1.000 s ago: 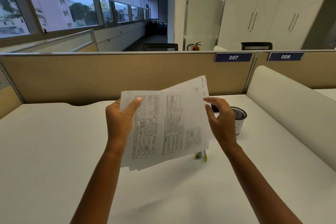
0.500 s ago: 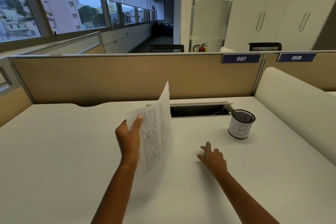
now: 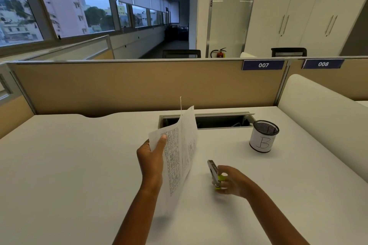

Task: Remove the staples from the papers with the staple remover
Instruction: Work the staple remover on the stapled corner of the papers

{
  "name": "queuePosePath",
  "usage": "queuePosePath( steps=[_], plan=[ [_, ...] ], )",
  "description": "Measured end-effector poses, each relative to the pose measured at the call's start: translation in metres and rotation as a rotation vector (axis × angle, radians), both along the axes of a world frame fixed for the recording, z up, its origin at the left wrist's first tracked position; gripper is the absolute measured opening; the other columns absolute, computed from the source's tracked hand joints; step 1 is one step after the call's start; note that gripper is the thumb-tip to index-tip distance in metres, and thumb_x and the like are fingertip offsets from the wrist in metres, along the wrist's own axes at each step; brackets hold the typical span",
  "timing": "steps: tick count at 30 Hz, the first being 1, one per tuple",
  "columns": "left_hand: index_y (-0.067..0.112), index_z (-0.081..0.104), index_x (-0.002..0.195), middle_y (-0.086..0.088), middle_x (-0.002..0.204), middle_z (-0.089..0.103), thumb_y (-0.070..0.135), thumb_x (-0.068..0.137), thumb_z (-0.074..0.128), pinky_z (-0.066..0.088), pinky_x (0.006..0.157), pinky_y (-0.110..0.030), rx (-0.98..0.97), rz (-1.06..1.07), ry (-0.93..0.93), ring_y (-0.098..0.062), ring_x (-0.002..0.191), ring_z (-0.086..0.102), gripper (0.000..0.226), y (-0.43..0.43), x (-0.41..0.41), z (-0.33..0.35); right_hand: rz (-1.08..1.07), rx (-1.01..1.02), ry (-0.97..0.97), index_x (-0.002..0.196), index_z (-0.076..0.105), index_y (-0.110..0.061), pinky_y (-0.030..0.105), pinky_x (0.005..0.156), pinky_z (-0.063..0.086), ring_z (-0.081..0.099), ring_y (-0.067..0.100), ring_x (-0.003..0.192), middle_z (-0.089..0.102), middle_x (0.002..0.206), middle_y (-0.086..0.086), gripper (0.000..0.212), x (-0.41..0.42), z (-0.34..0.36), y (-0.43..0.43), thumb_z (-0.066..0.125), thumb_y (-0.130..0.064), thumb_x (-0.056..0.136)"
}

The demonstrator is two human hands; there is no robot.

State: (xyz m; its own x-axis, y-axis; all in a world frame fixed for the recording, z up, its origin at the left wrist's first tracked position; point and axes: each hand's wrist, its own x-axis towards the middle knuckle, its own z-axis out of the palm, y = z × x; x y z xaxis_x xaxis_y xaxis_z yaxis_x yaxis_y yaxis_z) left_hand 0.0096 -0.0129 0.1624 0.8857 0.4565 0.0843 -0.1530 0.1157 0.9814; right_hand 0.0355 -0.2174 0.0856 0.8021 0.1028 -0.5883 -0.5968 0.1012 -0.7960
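Windows (image 3: 59, 14) line the room's left wall beyond a tan partition (image 3: 139, 85). On the white surface (image 3: 69, 165) (bare on its left half) the left hand (image 3: 151, 157) pinches the papers (image 3: 181, 155) upright, thumb over the near corner. The right hand (image 3: 233, 182) is closed around the staple remover (image 3: 215, 173), just above the surface. A mesh cup (image 3: 262, 136) stands far right.

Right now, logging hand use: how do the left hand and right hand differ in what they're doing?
The left hand is raised, pinching the papers at a top corner so they hang tilted; the right hand is low near the desk. The left hand holds paper, the right hand grips the yellow-green and metal staple remover. Both are bare and closed on something.
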Motion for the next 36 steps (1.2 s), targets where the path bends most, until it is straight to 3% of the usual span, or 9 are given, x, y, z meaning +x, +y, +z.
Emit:
queuePosePath(
  steps=[3,6,12,15,17,22,30,36],
  plan=[
    [0.016,0.060,0.081,-0.006,0.083,0.064,0.020,0.083,0.059,0.050,0.055,-0.024,0.006,-0.018,0.006,-0.017,0.068,0.062,0.005,-0.007,-0.004,-0.003,0.084,0.222,-0.067,0.087,0.058,-0.003,0.039,0.072,0.053,0.058,0.023,0.073,0.057,0.078,0.012,0.022,-0.014,0.018,0.018,0.037,-0.004,0.080],
    [0.013,0.058,0.087,-0.007,0.087,0.063,0.022,0.083,0.059,0.049,0.054,-0.021,0.059,-0.021,0.013,-0.015,0.067,0.060,0.010,-0.013,-0.007,-0.006,0.121,0.390,-0.134,0.101,0.060,-0.007,0.038,0.067,0.056,0.063,0.021,0.067,0.061,0.074,0.007,0.030,-0.027,0.038,0.036,0.036,-0.009,0.083],
    [0.023,0.058,0.082,-0.004,0.082,0.063,0.026,0.083,0.057,0.047,0.052,-0.020,0.096,-0.038,0.001,-0.014,0.065,0.060,0.003,-0.023,-0.017,-0.007,0.247,0.147,-0.424,0.095,0.062,-0.017,0.022,0.051,0.055,0.061,0.008,0.051,0.063,0.059,-0.006,0.023,-0.046,0.073,0.058,0.044,-0.031,0.093],
    [0.027,0.057,0.078,-0.001,0.078,0.063,0.027,0.083,0.057,0.049,0.051,-0.021,0.111,-0.035,-0.016,-0.014,0.064,0.061,0.006,-0.026,-0.021,-0.006,0.270,0.099,-0.452,0.088,0.062,-0.017,0.021,0.049,0.055,0.062,0.008,0.047,0.065,0.054,-0.007,0.022,-0.052,0.084,0.062,0.045,-0.030,0.093],
    [0.032,0.056,0.073,0.005,0.073,0.063,0.026,0.083,0.057,0.050,0.044,-0.013,0.115,-0.026,-0.041,-0.012,0.062,0.061,0.012,-0.027,-0.023,-0.004,0.272,0.092,-0.453,0.087,0.062,-0.017,0.021,0.048,0.055,0.062,0.009,0.047,0.065,0.054,-0.006,0.022,-0.054,0.088,0.062,0.045,-0.029,0.093],
    [0.018,0.057,0.087,0.004,0.084,0.061,0.019,0.083,0.057,0.048,0.047,-0.004,0.184,0.026,-0.107,-0.009,0.066,0.060,0.004,-0.033,-0.027,-0.004,0.279,0.116,-0.453,0.085,0.062,-0.015,0.022,0.048,0.055,0.064,0.011,0.047,0.066,0.055,-0.004,0.022,-0.059,0.095,0.062,0.046,-0.028,0.092],
    [0.000,0.060,0.097,-0.004,0.093,0.061,0.011,0.081,0.059,0.051,0.069,-0.027,0.310,0.117,-0.198,-0.023,0.083,0.061,0.020,-0.039,-0.029,-0.005,0.255,0.135,-0.448,0.085,0.061,-0.015,0.021,0.048,0.056,0.064,0.011,0.046,0.067,0.053,-0.004,0.023,-0.065,0.102,0.068,0.044,-0.028,0.093],
    [-0.001,0.063,0.092,-0.002,0.088,0.062,0.009,0.079,0.062,0.050,0.071,-0.025,0.394,0.166,-0.260,-0.018,0.076,0.060,0.017,-0.038,-0.032,-0.008,0.220,0.135,-0.461,0.084,0.061,-0.015,0.020,0.046,0.055,0.064,0.011,0.045,0.066,0.051,-0.004,0.026,-0.069,0.102,0.070,0.042,-0.030,0.094]
  ],
)
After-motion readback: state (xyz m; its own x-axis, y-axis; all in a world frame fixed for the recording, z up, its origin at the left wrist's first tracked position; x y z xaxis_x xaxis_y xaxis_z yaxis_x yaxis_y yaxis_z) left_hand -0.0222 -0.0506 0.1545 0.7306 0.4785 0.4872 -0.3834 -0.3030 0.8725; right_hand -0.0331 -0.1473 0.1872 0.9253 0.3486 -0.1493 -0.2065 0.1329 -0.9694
